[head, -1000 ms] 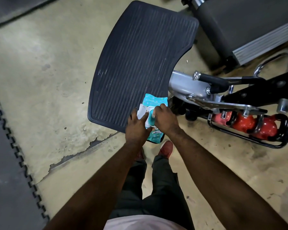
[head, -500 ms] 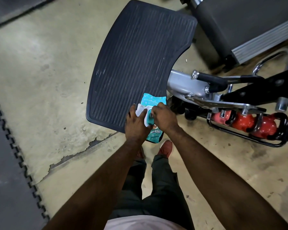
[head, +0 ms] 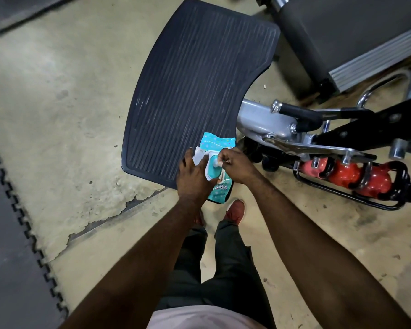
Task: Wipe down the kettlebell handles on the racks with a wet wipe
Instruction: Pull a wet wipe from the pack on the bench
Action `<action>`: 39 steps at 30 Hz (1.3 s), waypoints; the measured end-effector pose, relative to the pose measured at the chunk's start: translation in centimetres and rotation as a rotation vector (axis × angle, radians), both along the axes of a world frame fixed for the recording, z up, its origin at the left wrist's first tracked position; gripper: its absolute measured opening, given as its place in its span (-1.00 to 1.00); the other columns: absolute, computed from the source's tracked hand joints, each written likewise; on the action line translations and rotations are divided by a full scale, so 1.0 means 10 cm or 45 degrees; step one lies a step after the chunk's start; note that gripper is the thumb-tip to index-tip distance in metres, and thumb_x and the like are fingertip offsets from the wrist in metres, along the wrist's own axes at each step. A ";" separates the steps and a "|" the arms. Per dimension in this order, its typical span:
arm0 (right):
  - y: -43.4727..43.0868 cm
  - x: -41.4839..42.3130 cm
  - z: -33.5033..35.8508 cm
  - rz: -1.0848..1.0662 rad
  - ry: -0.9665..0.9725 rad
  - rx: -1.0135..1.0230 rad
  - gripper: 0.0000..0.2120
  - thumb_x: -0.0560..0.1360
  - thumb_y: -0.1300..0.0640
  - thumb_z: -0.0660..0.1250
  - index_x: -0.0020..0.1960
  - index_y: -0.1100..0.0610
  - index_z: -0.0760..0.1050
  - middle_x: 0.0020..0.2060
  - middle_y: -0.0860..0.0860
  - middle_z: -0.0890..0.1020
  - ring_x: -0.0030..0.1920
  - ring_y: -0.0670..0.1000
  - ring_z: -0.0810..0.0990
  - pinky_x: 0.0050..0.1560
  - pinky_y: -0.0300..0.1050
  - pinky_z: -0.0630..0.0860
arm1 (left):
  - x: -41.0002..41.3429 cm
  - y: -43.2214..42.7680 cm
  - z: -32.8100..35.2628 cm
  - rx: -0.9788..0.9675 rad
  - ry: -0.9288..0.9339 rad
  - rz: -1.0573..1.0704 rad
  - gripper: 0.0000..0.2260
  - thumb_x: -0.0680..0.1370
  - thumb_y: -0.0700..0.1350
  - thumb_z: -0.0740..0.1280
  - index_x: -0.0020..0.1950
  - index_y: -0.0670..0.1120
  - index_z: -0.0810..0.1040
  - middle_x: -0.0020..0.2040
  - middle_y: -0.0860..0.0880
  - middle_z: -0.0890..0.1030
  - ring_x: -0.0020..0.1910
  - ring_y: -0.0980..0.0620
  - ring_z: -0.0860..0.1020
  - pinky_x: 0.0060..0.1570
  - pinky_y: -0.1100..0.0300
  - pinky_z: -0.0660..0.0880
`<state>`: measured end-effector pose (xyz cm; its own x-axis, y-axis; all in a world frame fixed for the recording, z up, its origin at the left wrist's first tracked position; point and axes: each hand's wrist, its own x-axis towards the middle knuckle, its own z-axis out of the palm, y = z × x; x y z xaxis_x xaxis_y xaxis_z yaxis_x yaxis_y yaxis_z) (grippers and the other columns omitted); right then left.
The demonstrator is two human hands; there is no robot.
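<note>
A ribbed black platform (head: 199,79) is seen beyond the fingers. Red kettlebells (head: 343,173) are racked well to their right. A teal wipe pack (head: 217,144), lid open, is gripped by the left hand (head: 192,176). A white wipe (head: 220,164) is pinched at its opening by the right hand (head: 237,165).

A teal wipe pack (head: 217,144) speckled with pale dots shows a white lid (head: 200,155) and white wipe (head: 220,164) against the dark grey ribbed platform (head: 199,79), while at three o'clock red kettlebells (head: 344,173) with black handles (head: 401,173) fill a black rack (head: 342,194) over mottled beige floor (head: 57,115).
</note>
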<state>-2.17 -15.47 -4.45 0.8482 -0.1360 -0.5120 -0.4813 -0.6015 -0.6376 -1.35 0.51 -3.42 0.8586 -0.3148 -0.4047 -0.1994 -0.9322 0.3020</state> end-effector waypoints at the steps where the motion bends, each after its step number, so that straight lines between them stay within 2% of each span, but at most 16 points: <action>1: -0.01 -0.01 0.01 -0.012 -0.001 0.024 -0.89 0.50 0.20 0.35 -0.14 0.02 0.47 -0.02 0.07 0.51 -0.15 -0.07 0.46 -0.24 -0.31 0.28 | 0.00 0.00 0.00 0.001 -0.004 -0.002 -0.30 0.45 0.34 0.33 0.51 0.15 0.21 0.57 -0.12 0.09 0.52 -0.17 0.17 0.40 -0.14 0.34; 3: -0.03 -0.03 0.01 -0.027 -0.003 0.079 -0.89 0.51 0.19 0.35 -0.14 0.02 0.47 -0.04 0.06 0.52 -0.19 -0.10 0.45 -0.22 -0.32 0.30 | 0.00 0.00 0.00 0.007 -0.010 -0.008 -0.30 0.45 0.34 0.34 0.51 0.15 0.21 0.56 -0.13 0.10 0.51 -0.18 0.18 0.39 -0.13 0.36; 8: -0.07 -0.11 0.04 -0.107 0.019 0.367 -0.91 0.52 0.15 0.38 -0.15 0.03 0.51 -0.03 0.14 0.58 -0.10 -0.02 0.54 0.00 -0.03 0.52 | -0.01 -0.02 0.02 0.000 -0.028 -0.010 -0.31 0.46 0.31 0.34 0.51 0.13 0.20 0.56 -0.14 0.12 0.51 -0.18 0.19 0.39 -0.14 0.36; 13: -0.08 -0.18 0.26 -0.203 0.057 0.634 -0.90 0.54 0.16 0.34 -0.13 0.00 0.51 -0.08 0.07 0.56 -0.05 -0.01 0.49 0.03 0.00 0.46 | 0.00 -0.01 -0.07 0.006 -0.068 -0.027 -0.34 0.43 0.30 0.36 0.45 0.13 0.24 0.50 -0.14 0.20 0.44 -0.18 0.28 0.27 -0.17 0.46; 16: -0.12 -0.24 0.50 -0.295 0.036 0.733 -0.83 0.58 0.27 0.29 -0.10 0.02 0.50 -0.07 0.04 0.55 -0.05 -0.04 0.48 0.01 -0.11 0.45 | 0.02 0.00 -0.11 0.011 -0.107 -0.050 -0.34 0.39 0.31 0.37 0.40 0.12 0.28 0.44 -0.14 0.26 0.37 -0.17 0.34 0.18 -0.16 0.51; 18: -0.15 -0.29 0.69 -0.320 -0.016 0.792 -0.83 0.59 0.28 0.28 -0.09 0.04 0.49 -0.08 0.00 0.54 -0.04 -0.06 0.47 0.04 -0.12 0.44 | 0.03 -0.01 -0.10 0.030 -0.067 -0.058 -0.32 0.40 0.31 0.39 0.43 0.11 0.26 0.49 -0.15 0.21 0.42 -0.20 0.29 0.26 -0.17 0.46; 21: -0.22 -0.37 1.04 -0.465 -0.076 0.884 -0.87 0.61 0.29 0.23 -0.04 0.09 0.44 -0.07 -0.02 0.53 0.01 -0.07 0.51 0.11 -0.09 0.52 | 0.04 -0.01 -0.03 0.068 0.047 -0.081 -0.28 0.45 0.30 0.37 0.50 0.11 0.17 0.60 -0.13 -0.01 0.54 -0.25 0.12 0.39 -0.19 0.30; 24: -0.33 -0.47 1.42 -0.563 -0.197 0.858 -0.86 0.63 0.29 0.20 -0.05 0.10 0.43 -0.10 -0.03 0.57 -0.03 -0.11 0.58 0.08 -0.11 0.58 | 0.06 -0.01 0.17 -0.006 0.049 -0.103 -0.37 0.51 0.24 0.35 0.50 0.11 0.21 0.61 -0.11 -0.09 0.56 -0.24 0.07 0.42 -0.17 0.25; 26: -0.39 -0.56 1.60 -0.592 -0.256 0.736 -0.86 0.64 0.27 0.19 -0.05 0.08 0.42 -0.15 -0.05 0.60 -0.10 -0.12 0.61 0.06 -0.09 0.59 | 0.12 -0.04 0.47 -0.146 0.040 -0.031 -0.51 0.56 0.11 0.34 0.46 0.05 0.35 0.58 -0.16 0.10 0.51 -0.21 0.23 0.40 -0.08 0.31; 29: -0.48 -0.73 1.87 -0.684 -0.325 0.572 -0.83 0.64 0.25 0.20 -0.08 0.03 0.41 -0.16 0.02 0.57 -0.07 0.01 0.58 0.11 0.08 0.58 | 0.21 -0.14 1.06 -0.608 -0.063 0.107 -0.72 0.58 -0.11 0.32 0.28 -0.12 0.55 0.28 -0.17 0.52 0.22 -0.17 0.53 0.24 0.05 0.46; 31: -0.50 -0.86 2.07 -0.774 -0.393 0.507 -0.84 0.63 0.24 0.22 -0.09 0.03 0.42 -0.17 0.05 0.57 -0.13 0.03 0.59 0.04 0.09 0.59 | 0.23 -0.26 1.58 -0.933 -0.059 0.149 -0.78 0.59 -0.14 0.33 0.22 -0.11 0.59 0.10 -0.03 0.62 0.02 0.03 0.61 0.06 0.32 0.48; 33: -0.51 -0.98 2.27 -0.891 -0.483 0.492 -0.86 0.61 0.27 0.24 -0.08 0.07 0.42 -0.21 0.03 0.56 -0.24 -0.03 0.57 -0.13 0.02 0.59 | 0.19 -0.44 2.08 -1.100 0.014 -0.028 -0.79 0.58 -0.15 0.37 0.20 -0.07 0.62 -0.02 0.08 0.63 -0.15 0.22 0.59 -0.11 0.53 0.42; 36: -0.52 -1.17 2.54 -0.997 -0.611 0.503 -0.85 0.58 0.31 0.25 -0.06 0.08 0.43 -0.23 0.05 0.58 -0.26 0.01 0.58 -0.23 -0.03 0.60 | 0.07 -0.74 2.47 -1.104 0.215 -0.454 -0.74 0.49 -0.11 0.49 0.17 0.00 0.64 -0.07 0.04 0.68 -0.22 0.23 0.59 -0.14 0.39 0.50; 39: -0.54 -1.39 2.78 -1.071 -0.735 0.570 -0.90 0.59 0.33 0.25 0.02 0.16 0.40 -0.20 0.11 0.59 -0.30 -0.04 0.60 -0.30 -0.16 0.58 | -0.05 -0.99 2.59 -1.022 0.278 -0.721 -0.76 0.44 -0.06 0.53 0.10 0.01 0.70 -0.09 0.07 0.71 -0.21 0.26 0.59 -0.10 0.29 0.52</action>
